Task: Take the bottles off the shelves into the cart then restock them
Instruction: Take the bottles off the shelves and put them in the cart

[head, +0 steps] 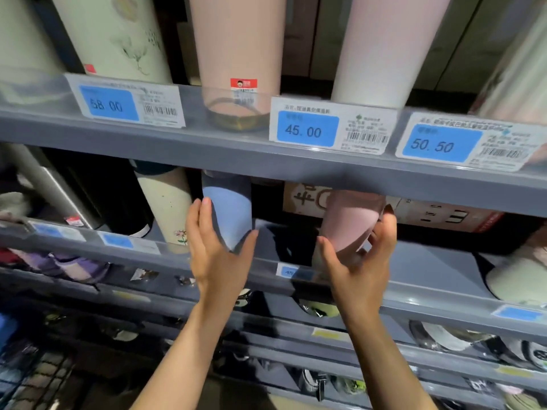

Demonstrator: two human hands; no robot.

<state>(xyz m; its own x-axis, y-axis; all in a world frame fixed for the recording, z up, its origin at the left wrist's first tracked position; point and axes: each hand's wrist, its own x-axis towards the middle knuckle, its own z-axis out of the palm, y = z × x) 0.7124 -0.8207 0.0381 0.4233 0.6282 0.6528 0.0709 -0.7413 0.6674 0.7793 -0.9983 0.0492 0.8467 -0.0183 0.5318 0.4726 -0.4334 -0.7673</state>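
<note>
On middle shelf (429, 261), both hands at bottles.
Left hand (217, 250) grip wraps blue bottle (228, 211); right hand (359, 261) grip cups tilted pink bottle (350, 220), just beside it.

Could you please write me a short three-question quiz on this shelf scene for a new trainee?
1. True or false: the left hand is on the blue bottle.
2. Which price tag sits below the pink bottle on the upper shelf: A 58.00, B 45.00, C 50.50?
3. What colour is the bottle in the right hand?

Key: 1 true. 2 B, just right of its base. 3 pink.
</note>
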